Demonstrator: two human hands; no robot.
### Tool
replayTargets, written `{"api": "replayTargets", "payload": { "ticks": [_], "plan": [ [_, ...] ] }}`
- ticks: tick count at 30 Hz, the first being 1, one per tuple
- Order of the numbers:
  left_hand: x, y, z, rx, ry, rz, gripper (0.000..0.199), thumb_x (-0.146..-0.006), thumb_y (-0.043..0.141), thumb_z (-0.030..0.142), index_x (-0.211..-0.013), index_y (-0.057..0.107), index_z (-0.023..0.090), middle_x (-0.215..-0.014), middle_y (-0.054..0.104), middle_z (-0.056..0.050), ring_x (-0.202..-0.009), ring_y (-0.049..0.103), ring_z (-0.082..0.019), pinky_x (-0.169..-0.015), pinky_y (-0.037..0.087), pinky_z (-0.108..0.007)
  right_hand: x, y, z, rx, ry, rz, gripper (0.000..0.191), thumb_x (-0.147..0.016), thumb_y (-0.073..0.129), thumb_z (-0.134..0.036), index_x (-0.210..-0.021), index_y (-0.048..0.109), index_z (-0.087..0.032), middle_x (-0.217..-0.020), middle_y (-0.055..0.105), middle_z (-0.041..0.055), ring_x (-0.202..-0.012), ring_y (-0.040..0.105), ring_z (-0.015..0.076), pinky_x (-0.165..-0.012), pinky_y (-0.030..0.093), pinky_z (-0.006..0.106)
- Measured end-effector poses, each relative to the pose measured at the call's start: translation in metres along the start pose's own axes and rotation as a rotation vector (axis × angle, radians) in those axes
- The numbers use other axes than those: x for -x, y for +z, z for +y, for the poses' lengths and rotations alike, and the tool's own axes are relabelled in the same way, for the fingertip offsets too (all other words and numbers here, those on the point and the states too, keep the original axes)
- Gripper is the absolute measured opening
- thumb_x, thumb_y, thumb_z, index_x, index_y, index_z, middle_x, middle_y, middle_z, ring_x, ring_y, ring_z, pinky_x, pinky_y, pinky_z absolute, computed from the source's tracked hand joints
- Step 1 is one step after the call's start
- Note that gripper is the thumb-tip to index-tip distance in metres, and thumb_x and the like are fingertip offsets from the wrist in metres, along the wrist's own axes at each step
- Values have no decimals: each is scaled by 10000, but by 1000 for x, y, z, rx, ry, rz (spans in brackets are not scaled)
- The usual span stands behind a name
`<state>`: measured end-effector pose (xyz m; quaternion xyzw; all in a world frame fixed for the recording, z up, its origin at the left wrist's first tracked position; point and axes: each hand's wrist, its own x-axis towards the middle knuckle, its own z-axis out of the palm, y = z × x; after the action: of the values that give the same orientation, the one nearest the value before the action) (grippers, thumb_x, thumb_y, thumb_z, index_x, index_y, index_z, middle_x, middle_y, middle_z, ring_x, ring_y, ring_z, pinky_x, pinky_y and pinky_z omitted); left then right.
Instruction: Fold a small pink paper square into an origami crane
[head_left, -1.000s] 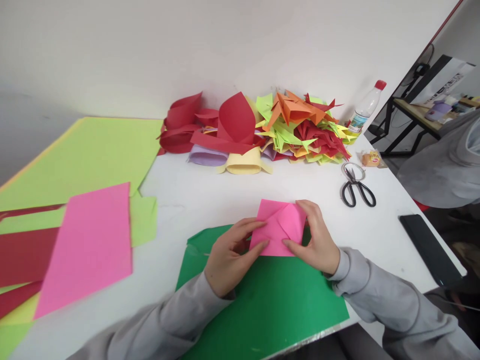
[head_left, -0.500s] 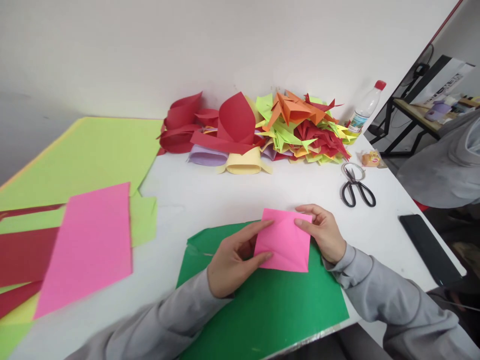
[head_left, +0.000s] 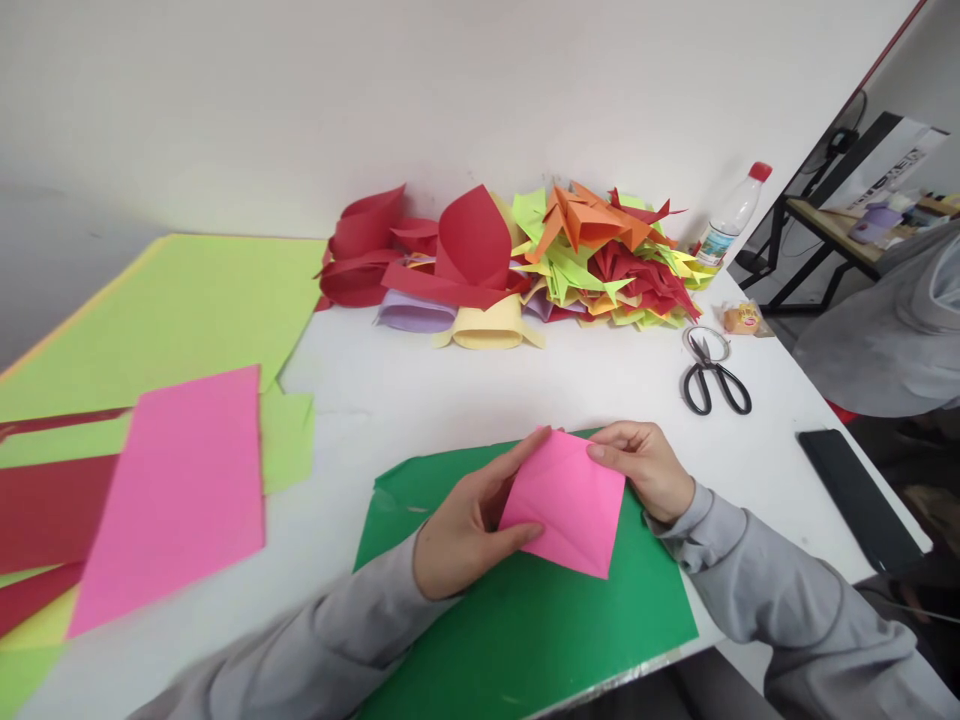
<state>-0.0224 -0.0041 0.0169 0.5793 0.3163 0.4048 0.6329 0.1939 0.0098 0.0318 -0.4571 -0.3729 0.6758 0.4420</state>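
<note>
A folded pink paper square [head_left: 566,500] is held tilted above a green board [head_left: 517,640]. My left hand [head_left: 469,525] grips its left side, thumb on the near face and fingers along the upper edge. At the upper right corner, my right hand [head_left: 649,465] pinches the paper between thumb and fingers. Crease lines run across the pink face. The fingertips behind the paper are hidden.
Black-handled scissors [head_left: 716,375] lie right, near a wrapped snack [head_left: 741,319] and a bottle [head_left: 731,215]. A black phone [head_left: 859,495] rests at the right edge. Folded paper shapes [head_left: 592,250] pile against the wall; pink sheets [head_left: 180,490] and green sheets [head_left: 172,320] lie left.
The pink square has turned clockwise and tipped, its lower right corner now lower. My left hand has shifted slightly along its edge; both hands still hold it.
</note>
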Motion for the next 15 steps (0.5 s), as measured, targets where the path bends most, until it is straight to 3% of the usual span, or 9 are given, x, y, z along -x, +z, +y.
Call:
{"api": "replayTargets", "payload": {
  "ticks": [3, 6, 8, 10, 13, 15],
  "plan": [
    [-1, 1, 0, 33, -14, -16, 752, -730, 771, 232, -1403, 437, 249, -1412, 498, -132, -1251, 517, -320, -1024, 455, -478, -1, -2, 2, 13, -22, 15, 324, -574, 857, -409, -740, 734, -159, -690, 727, 23, -558, 624, 119, -556, 495, 250],
    [-3, -1, -2, -62, 47, 9, 716, -789, 719, 267, -1427, 396, 235, -1383, 517, -166, -1111, 617, -298, -882, 556, -446, -5, -5, 3, 99, -108, 89, 332, -610, 841, -397, -822, 746, -160, -585, 677, -14, -480, 547, 86, -500, 445, 224],
    [-4, -4, -3, -300, 180, 103, 618, -811, 696, 284, -1380, 460, 233, -1410, 475, -170, -1129, 596, -294, -884, 552, -449, -9, -8, 4, 166, -186, 153, 335, -630, 830, -381, -872, 748, -164, -521, 632, -41, -443, 490, 68, -464, 398, 207],
    [-5, -7, -3, -599, 370, 174, 519, -795, 720, 298, -1284, 555, 239, -1416, 462, -150, -1214, 526, -306, -974, 493, -486, -11, -10, 5, 215, -243, 188, 330, -649, 813, -384, -892, 750, -170, -578, 668, -22, -483, 525, 84, -487, 419, 216],
    [-5, -9, -3, -894, 622, 112, 446, -793, 730, 325, -1206, 592, 227, -1320, 556, -138, -1231, 510, -304, -1054, 407, -538, -13, -11, 7, 293, -280, 184, 301, -679, 778, -412, -871, 755, -182, -763, 739, 35, -646, 639, 152, -601, 507, 268],
    [-5, -8, -3, -978, 712, 43, 378, -817, 706, 328, -1155, 597, 197, -1261, 608, -145, -1224, 525, -293, -1064, 400, -536, -13, -10, 9, 353, -300, 172, 286, -700, 757, -420, -869, 756, -189, -841, 750, 52, -746, 673, 186, -673, 535, 296]
  ]
}}
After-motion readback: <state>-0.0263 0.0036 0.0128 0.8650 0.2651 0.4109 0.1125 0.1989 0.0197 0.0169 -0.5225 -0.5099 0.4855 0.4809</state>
